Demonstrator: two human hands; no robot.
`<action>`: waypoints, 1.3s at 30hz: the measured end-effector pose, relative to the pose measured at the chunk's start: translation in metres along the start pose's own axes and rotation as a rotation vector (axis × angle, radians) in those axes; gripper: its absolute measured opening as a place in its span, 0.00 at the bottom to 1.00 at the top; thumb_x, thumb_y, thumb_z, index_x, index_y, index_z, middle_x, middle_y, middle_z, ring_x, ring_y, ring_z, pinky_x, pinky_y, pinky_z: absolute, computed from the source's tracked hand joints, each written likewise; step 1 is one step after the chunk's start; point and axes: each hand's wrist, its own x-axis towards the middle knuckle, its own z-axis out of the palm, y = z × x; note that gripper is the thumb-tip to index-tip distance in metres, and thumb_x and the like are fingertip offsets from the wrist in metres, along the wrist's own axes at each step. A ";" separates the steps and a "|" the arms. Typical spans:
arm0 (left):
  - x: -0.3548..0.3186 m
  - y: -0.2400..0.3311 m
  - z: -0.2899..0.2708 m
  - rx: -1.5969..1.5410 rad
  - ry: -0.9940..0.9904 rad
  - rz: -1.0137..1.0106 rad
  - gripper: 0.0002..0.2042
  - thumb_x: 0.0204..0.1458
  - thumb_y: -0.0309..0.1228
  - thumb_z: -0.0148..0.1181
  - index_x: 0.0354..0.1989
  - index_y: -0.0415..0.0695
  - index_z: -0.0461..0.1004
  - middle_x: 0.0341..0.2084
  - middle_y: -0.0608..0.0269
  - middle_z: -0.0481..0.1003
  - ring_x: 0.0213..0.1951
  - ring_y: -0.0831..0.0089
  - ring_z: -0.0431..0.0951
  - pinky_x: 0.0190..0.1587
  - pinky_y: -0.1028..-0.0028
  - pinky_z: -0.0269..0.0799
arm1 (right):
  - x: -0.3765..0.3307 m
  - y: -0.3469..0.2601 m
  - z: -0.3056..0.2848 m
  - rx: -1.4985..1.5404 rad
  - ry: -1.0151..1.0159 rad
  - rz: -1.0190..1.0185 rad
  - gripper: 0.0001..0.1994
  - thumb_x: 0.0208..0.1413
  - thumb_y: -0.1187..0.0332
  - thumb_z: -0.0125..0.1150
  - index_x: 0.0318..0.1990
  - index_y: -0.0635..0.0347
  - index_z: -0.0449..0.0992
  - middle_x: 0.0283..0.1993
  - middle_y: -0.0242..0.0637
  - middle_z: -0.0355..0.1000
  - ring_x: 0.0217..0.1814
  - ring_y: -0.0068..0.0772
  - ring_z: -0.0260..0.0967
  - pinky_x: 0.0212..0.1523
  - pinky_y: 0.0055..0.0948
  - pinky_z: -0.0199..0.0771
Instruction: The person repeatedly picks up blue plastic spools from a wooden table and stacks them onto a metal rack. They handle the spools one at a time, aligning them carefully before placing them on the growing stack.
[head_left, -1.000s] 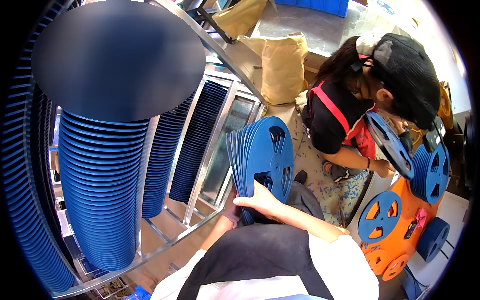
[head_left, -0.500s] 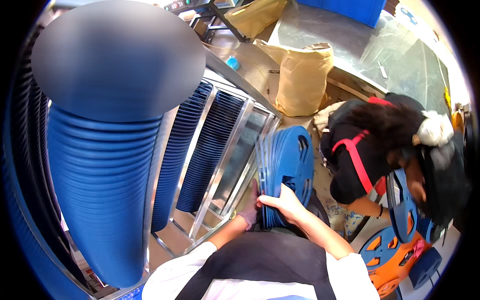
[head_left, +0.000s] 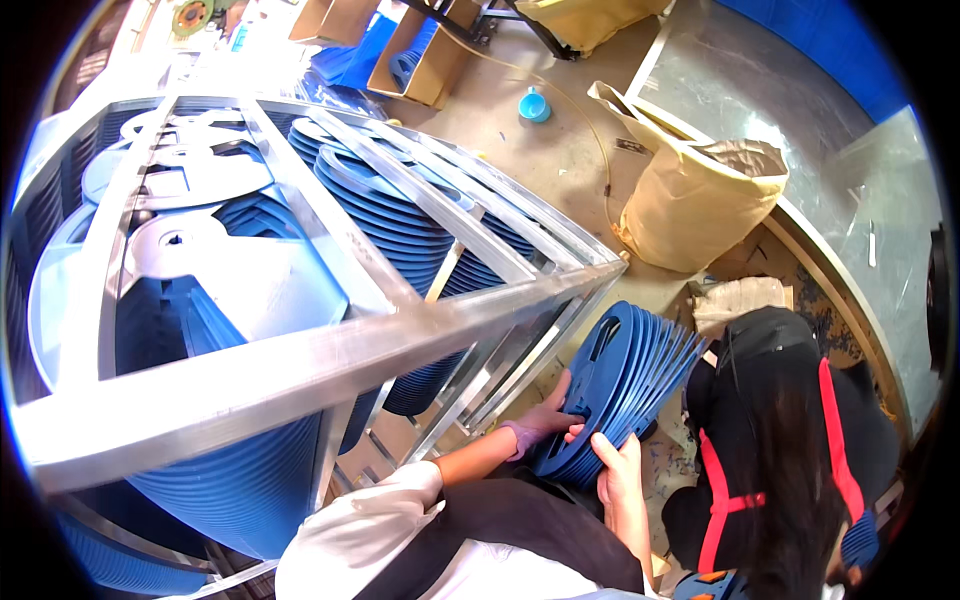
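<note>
the bundle of blue reels (head_left: 625, 385) stood on edge just right of the metal rack (head_left: 300, 360), fanned apart at its top. the left hand (head_left: 545, 420) clasped its near face, fingers hooked at a cutout; the right hand (head_left: 618, 468) curled over the lower rims. these thin, smooth plastic discs looked slick, so a loose squeeze could let the outer ones slide off toward the crouching co-worker (head_left: 790, 450) beyond. the rack's stacked reels (head_left: 200, 300) were flat, round, with spoked openings

We count two bare hands (head_left: 548, 418) on one fanned bundle of blue plastic reels (head_left: 625, 385), and one tan paper sack (head_left: 695, 200) beyond them.
</note>
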 end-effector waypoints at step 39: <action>-0.211 -0.127 0.001 -0.192 -0.019 0.497 0.49 0.52 0.45 0.56 0.68 0.48 0.21 0.50 0.50 0.71 0.51 0.66 0.71 0.58 0.71 0.58 | -0.201 0.139 -0.058 -0.128 -0.278 -0.226 0.21 0.43 0.68 0.65 0.44 0.73 0.73 0.43 0.51 0.74 0.46 0.48 0.74 0.51 0.47 0.74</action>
